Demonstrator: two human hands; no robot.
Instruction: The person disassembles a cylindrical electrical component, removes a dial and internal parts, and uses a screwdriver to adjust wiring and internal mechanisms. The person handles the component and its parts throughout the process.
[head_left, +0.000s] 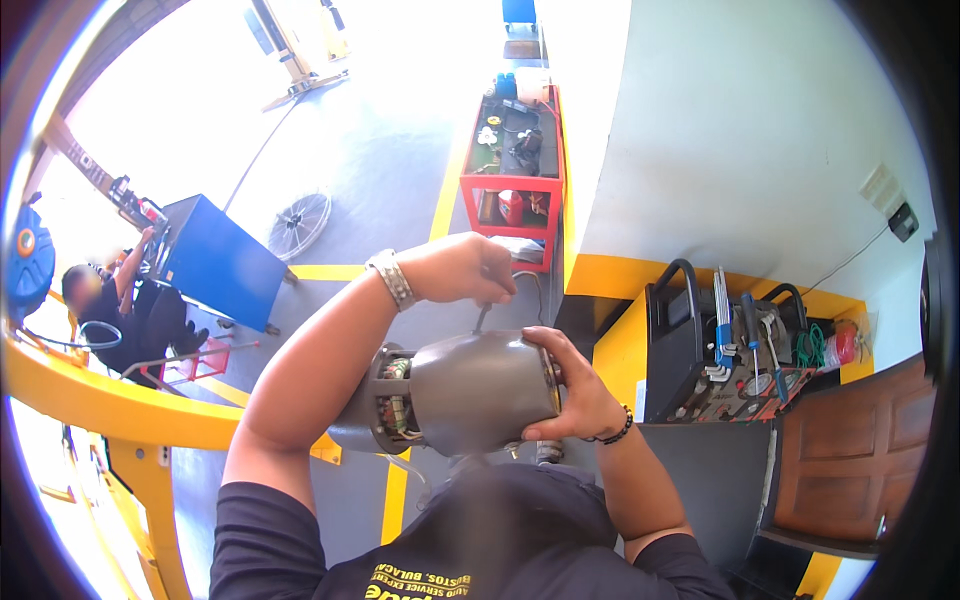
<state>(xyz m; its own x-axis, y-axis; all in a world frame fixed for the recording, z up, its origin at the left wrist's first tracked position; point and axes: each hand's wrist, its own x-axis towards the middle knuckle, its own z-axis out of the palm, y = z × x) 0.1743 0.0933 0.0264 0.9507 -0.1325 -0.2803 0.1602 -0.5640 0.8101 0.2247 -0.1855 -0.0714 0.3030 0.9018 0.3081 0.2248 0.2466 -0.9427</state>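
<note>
Motor: grey, rounded, lying on its side in front of the person's black shirt, roughly mid-view. An opening near its left end shows coloured wires inside. What bears its weight from below cannot be told.

Left hand: above the motor, fingers curled nearly closed, pinching the upper end of a slim grey tool. The tool points down to the motor's upper edge; whether its tip touches cannot be told. A metal band sits on this wrist.

Right hand: partly open, thumb and fingers spread around the motor's right end, gripping it. A dark beaded bracelet is on the wrist.

Surroundings. Right: black machine with hex keys, a screwdriver and a green cord on top; brown door at the lower right. Ahead: red cart, loaded on its top and lower shelf, beside the wall. Left: blue cabinet, a spoked wheel on the floor near it, and a co-worker in dark clothes, low down, a hand at the cabinet. Nearer, a yellow frame curves across the lower left.
</note>
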